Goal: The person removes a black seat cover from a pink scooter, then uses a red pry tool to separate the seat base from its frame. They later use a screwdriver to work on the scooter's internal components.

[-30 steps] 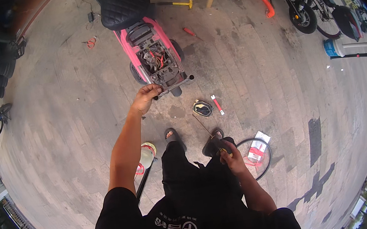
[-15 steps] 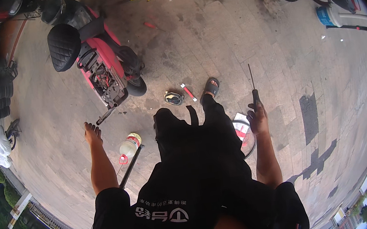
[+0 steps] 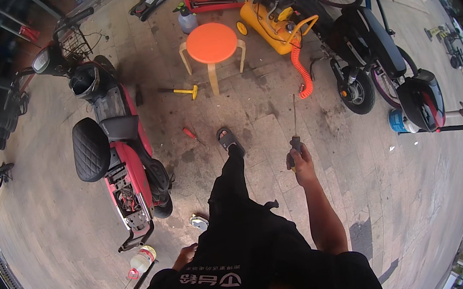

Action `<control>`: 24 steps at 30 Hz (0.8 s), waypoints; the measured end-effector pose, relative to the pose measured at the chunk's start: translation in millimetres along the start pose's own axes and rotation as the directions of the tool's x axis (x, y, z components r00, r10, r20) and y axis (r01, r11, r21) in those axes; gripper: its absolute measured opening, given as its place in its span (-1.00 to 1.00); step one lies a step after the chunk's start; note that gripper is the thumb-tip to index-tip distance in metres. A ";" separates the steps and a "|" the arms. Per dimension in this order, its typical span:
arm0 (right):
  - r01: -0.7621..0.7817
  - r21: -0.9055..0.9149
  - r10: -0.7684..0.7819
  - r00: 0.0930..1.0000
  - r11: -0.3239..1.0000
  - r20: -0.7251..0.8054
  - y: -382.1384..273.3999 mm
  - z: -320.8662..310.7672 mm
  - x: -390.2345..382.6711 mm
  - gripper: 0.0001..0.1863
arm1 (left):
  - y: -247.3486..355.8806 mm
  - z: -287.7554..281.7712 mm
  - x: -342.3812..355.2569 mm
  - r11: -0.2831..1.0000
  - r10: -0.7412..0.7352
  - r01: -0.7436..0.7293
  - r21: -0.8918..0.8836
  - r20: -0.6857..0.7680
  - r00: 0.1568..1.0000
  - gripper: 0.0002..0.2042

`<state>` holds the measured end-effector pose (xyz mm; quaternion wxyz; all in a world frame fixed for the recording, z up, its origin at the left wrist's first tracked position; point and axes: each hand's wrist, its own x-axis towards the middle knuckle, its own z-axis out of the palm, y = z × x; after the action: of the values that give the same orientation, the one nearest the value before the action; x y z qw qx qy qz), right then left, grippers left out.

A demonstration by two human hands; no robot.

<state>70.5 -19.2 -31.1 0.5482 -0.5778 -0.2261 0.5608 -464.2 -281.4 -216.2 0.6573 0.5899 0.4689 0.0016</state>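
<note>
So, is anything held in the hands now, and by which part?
The right hand holds a thin-shafted metal screwdriver by its dark handle; the left hand is partly hidden, so its hold cannot be told.

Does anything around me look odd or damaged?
The pink scooter on the left looks half dismantled: its quilted black seat sits away from the open rear, leaving wiring exposed. A yellow hammer and red-handled tool lie loose on the paving. No breakage is clear.
</note>
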 end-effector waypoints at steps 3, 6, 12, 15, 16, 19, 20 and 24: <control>-0.086 -0.039 0.084 0.994 0.995 -0.067 -31.4 22.2 86.4 -0.83 | 83.9 -95.0 124.0 0.276 -0.864 0.558 -0.782 0.052 0.501 -0.64; -0.089 -0.188 0.086 0.996 0.978 -0.020 -66.4 22.8 158.6 -0.87 | 200.7 -229.5 230.2 0.488 -0.651 0.007 -0.873 -0.359 0.669 -0.79; -0.115 -0.279 0.092 0.991 0.953 -0.097 -143.8 35.3 316.6 -0.86 | 398.1 -419.7 323.3 0.671 -0.192 -0.464 -0.578 -0.740 0.644 -0.78; -0.083 -0.326 0.067 0.996 0.942 -0.061 -165.0 46.9 405.7 -0.87 | 401.3 -445.6 346.8 0.674 -0.213 -0.455 -0.582 -0.743 0.635 -0.77; -0.087 -0.342 0.079 0.996 0.936 -0.037 -170.7 49.5 439.2 -0.87 | 388.2 -446.9 352.2 0.638 -0.310 -0.402 -0.656 -0.697 0.646 -0.77; -0.128 -0.444 0.162 0.986 0.887 0.039 -177.3 54.0 547.4 -0.83 | 335.6 -408.8 361.9 0.487 -0.617 -0.297 -0.822 -0.564 0.549 -0.84; -0.131 -0.459 0.198 0.975 0.879 0.102 -180.2 53.4 590.8 -0.82 | 324.1 -381.8 366.3 0.402 -0.779 -0.275 -0.873 -0.484 0.398 -0.84; 0.057 -0.892 0.209 0.964 0.448 0.167 -183.0 70.5 786.2 -0.58 | 356.8 -266.3 386.7 0.018 -0.999 -0.214 -0.977 -0.025 0.028 -0.77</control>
<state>283.4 750.7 -167.2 0.1048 -0.7120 -0.5272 0.4518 -215.5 247.9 -140.5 0.3696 -0.2969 0.8275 0.3009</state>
